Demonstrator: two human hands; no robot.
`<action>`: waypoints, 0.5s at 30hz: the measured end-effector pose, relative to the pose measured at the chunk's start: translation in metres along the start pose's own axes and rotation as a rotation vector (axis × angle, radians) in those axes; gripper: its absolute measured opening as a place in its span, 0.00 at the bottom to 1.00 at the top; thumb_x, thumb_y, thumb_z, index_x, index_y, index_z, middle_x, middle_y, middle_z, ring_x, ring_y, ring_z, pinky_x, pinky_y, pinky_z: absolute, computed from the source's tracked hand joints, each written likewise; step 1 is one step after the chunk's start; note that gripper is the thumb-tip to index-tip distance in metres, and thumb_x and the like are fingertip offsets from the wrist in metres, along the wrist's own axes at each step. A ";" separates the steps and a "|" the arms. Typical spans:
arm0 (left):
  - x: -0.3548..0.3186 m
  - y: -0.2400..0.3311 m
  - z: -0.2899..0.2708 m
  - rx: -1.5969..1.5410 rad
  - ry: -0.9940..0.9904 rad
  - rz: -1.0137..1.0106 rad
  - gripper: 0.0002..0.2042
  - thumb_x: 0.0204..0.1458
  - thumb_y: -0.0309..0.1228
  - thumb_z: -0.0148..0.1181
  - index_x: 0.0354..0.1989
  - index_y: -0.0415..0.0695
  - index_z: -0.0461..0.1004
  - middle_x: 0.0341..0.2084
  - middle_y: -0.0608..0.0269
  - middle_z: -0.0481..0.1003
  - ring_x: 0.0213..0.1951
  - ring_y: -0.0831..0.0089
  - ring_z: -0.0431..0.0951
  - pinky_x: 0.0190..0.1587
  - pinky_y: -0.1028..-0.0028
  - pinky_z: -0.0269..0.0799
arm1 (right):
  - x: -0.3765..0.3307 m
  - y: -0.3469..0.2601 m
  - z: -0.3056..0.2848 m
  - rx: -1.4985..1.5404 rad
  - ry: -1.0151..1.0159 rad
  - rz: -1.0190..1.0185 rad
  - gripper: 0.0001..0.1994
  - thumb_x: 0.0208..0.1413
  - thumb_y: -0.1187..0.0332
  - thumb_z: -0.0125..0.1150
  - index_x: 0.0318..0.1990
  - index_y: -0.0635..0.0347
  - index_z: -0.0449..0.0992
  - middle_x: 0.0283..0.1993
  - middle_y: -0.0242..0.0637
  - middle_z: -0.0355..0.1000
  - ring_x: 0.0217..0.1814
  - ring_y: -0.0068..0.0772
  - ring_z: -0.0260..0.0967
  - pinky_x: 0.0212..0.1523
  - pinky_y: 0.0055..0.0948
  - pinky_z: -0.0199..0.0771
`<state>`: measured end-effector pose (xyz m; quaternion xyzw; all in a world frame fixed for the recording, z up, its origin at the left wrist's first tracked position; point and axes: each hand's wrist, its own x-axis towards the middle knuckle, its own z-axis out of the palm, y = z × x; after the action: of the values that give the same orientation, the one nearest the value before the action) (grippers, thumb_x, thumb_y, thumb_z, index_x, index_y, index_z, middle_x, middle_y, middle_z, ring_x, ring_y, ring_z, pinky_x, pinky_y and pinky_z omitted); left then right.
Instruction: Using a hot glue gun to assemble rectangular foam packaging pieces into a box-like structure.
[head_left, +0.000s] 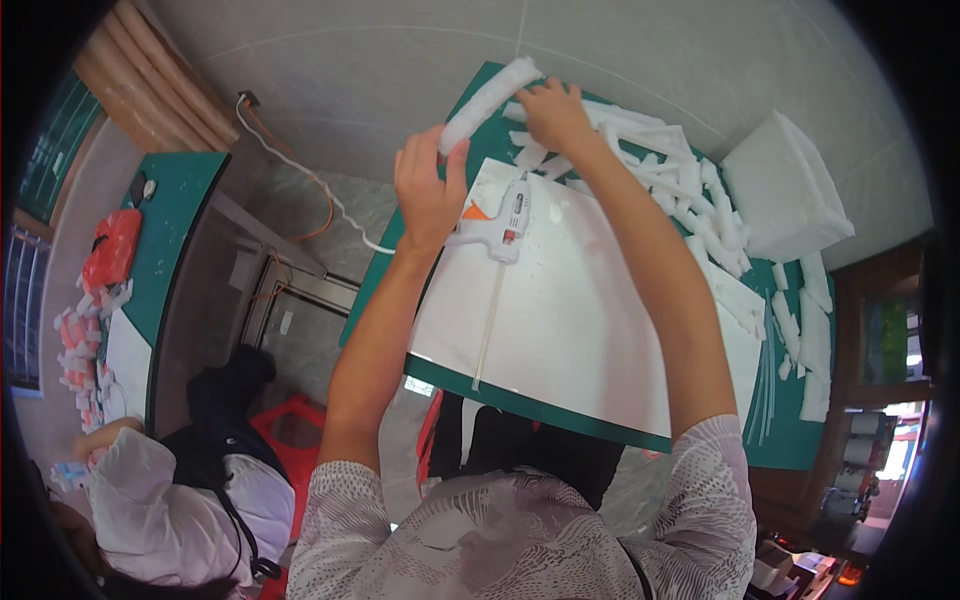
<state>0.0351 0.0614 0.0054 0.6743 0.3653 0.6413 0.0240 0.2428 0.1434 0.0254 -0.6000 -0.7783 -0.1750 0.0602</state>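
1. The green table (800, 452) bears a white board (580, 320), presumably shielding it from the glue gun (513, 215).
2. The white foam strip (490, 100) extends beyond the left hand (428, 190), thumb and fingers grasping its near end, perhaps keeping its length free.
3. The right hand (556, 115) bends beside its far end; whether those fingers grasp anything, I cannot tell.

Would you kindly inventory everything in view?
tables: two, green, centre and left
boards: two, white, on tables
glue gun: one, white and orange, centre
glue sticks: several, clear, centre and right
foam pieces: many, white, upper right
foam block: one, white, upper right
foam strip: one, white, top centre
cords: two, white and orange, left
bag: one, red, left
co-worker: one, white top, lower left
seat: one, red, lower left
curtain: one, tan, upper left
left hand: one, bare, holding foam strip
right hand: one, bare, near foam strip
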 end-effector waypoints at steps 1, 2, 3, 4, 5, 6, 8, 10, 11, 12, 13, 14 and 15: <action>-0.001 -0.001 0.000 -0.009 -0.002 0.012 0.10 0.56 0.29 0.63 0.43 0.39 0.75 0.29 0.56 0.73 0.29 0.60 0.70 0.35 0.63 0.63 | 0.006 -0.004 0.004 -0.019 0.003 0.015 0.19 0.52 0.74 0.60 0.53 0.49 0.76 0.51 0.36 0.77 0.65 0.43 0.64 0.62 0.67 0.55; -0.003 -0.003 -0.003 0.026 -0.003 0.037 0.10 0.56 0.29 0.64 0.43 0.39 0.75 0.28 0.56 0.73 0.29 0.60 0.70 0.34 0.63 0.63 | 0.011 -0.007 0.008 -0.023 0.009 0.028 0.19 0.52 0.74 0.60 0.53 0.49 0.76 0.51 0.36 0.77 0.65 0.43 0.64 0.62 0.67 0.55; -0.004 -0.008 -0.003 0.058 -0.004 0.058 0.10 0.55 0.29 0.64 0.43 0.39 0.75 0.28 0.57 0.72 0.28 0.60 0.69 0.34 0.63 0.62 | 0.015 -0.012 0.009 -0.016 -0.094 0.054 0.19 0.53 0.73 0.60 0.53 0.49 0.75 0.51 0.37 0.77 0.64 0.44 0.64 0.63 0.68 0.54; -0.003 -0.008 -0.004 0.071 -0.011 0.084 0.10 0.55 0.29 0.64 0.44 0.39 0.75 0.28 0.57 0.72 0.28 0.59 0.69 0.34 0.63 0.62 | 0.015 -0.014 0.011 -0.005 -0.199 0.083 0.19 0.53 0.73 0.60 0.54 0.49 0.75 0.51 0.37 0.77 0.63 0.45 0.65 0.63 0.69 0.53; -0.003 -0.008 -0.004 0.057 -0.020 0.091 0.10 0.55 0.29 0.64 0.44 0.39 0.75 0.28 0.57 0.72 0.28 0.59 0.69 0.34 0.63 0.62 | 0.015 -0.015 0.012 -0.006 -0.200 0.101 0.19 0.53 0.73 0.60 0.54 0.49 0.75 0.51 0.37 0.77 0.63 0.45 0.65 0.63 0.69 0.53; -0.001 -0.005 -0.004 0.071 -0.030 0.096 0.11 0.55 0.29 0.64 0.44 0.39 0.76 0.28 0.57 0.72 0.28 0.59 0.69 0.34 0.63 0.62 | 0.014 -0.013 0.013 0.024 -0.159 0.093 0.19 0.54 0.73 0.59 0.54 0.49 0.75 0.51 0.37 0.77 0.64 0.46 0.64 0.64 0.69 0.52; 0.000 -0.002 -0.001 0.081 -0.039 0.096 0.11 0.56 0.29 0.64 0.44 0.39 0.76 0.28 0.57 0.73 0.29 0.60 0.69 0.34 0.64 0.62 | 0.013 -0.006 0.015 0.074 -0.141 0.083 0.18 0.56 0.72 0.58 0.55 0.48 0.74 0.55 0.39 0.74 0.65 0.46 0.63 0.66 0.68 0.50; 0.001 -0.003 -0.002 0.069 -0.048 0.094 0.10 0.56 0.29 0.63 0.44 0.39 0.76 0.29 0.57 0.73 0.29 0.61 0.69 0.35 0.64 0.63 | 0.009 -0.009 0.015 0.097 -0.090 0.086 0.18 0.56 0.71 0.57 0.55 0.48 0.73 0.56 0.39 0.73 0.66 0.46 0.62 0.66 0.67 0.51; 0.000 -0.002 -0.001 0.071 -0.047 0.090 0.10 0.56 0.29 0.63 0.44 0.39 0.76 0.29 0.58 0.73 0.30 0.62 0.69 0.35 0.64 0.63 | 0.005 -0.008 0.015 0.123 -0.034 0.073 0.18 0.57 0.70 0.57 0.56 0.48 0.73 0.58 0.40 0.71 0.66 0.46 0.61 0.66 0.66 0.52; 0.001 -0.002 -0.004 0.075 -0.053 0.078 0.10 0.57 0.30 0.62 0.44 0.39 0.77 0.30 0.58 0.74 0.30 0.62 0.69 0.36 0.65 0.64 | 0.003 -0.011 0.010 0.131 -0.048 0.057 0.18 0.57 0.69 0.57 0.57 0.47 0.72 0.60 0.40 0.69 0.67 0.46 0.59 0.66 0.63 0.53; 0.000 -0.003 -0.004 0.071 -0.060 0.078 0.10 0.57 0.30 0.62 0.44 0.39 0.77 0.30 0.58 0.74 0.30 0.62 0.69 0.36 0.65 0.64 | 0.000 -0.009 0.004 0.132 -0.051 0.064 0.18 0.57 0.69 0.57 0.57 0.47 0.72 0.60 0.40 0.69 0.67 0.46 0.59 0.66 0.63 0.53; 0.000 -0.004 -0.003 0.072 -0.062 0.073 0.10 0.57 0.30 0.62 0.44 0.39 0.76 0.30 0.58 0.74 0.30 0.62 0.69 0.36 0.65 0.64 | -0.004 -0.004 -0.003 0.180 -0.081 0.033 0.18 0.57 0.68 0.57 0.56 0.47 0.72 0.58 0.40 0.70 0.66 0.46 0.61 0.65 0.61 0.56; 0.000 -0.006 -0.004 0.076 -0.065 0.070 0.10 0.57 0.30 0.62 0.44 0.39 0.76 0.31 0.58 0.74 0.30 0.62 0.69 0.36 0.65 0.64 | -0.008 -0.001 -0.010 0.231 -0.107 0.001 0.18 0.57 0.68 0.57 0.56 0.47 0.73 0.57 0.40 0.71 0.65 0.46 0.63 0.64 0.58 0.59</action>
<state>0.0285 0.0640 0.0036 0.7076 0.3645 0.6052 -0.0125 0.2427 0.1320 0.0322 -0.5978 -0.7952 -0.0518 0.0872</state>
